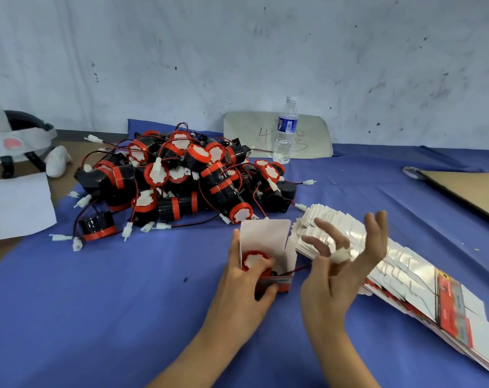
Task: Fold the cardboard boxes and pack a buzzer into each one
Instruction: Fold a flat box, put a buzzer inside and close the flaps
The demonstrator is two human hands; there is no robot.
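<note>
Beyond and left of the left hand: loose buzzer pile point(181, 177) on the blue cloth point(97, 303), well apart from both hands, wires tangled.

Left hand point(243, 278): curled round the open box point(265, 236), thumb on the near red face and fingers over the top edge onto the load. The box stands upright with its mouth up, and the far white flap is raised.

Inside the box, under the left fingertips: one buzzer point(255, 259), red-rimmed white face up, seated but not fully down. Its lower half is hidden.

Between the hands: a red-black wire point(299, 268) leaves the box's right edge and runs roughly level toward the right hand. That is its long axis.

Right hand point(338, 275): palm turned inward and fingers splayed wide, but thumb and a finger appear to pinch the white connector point(340, 254) at the wire's end. The exact contact is blurred.

Key relation: the connector is outside the box, just to its right and about level with the mouth. The right hand has it. Judgement: the next move is leftward and down into the mouth, tucking the wire beside the buzzer. The flap closes only after that.

Right of the right hand: the flat box stack point(405, 264), fanned out, just behind the fingers.
</note>
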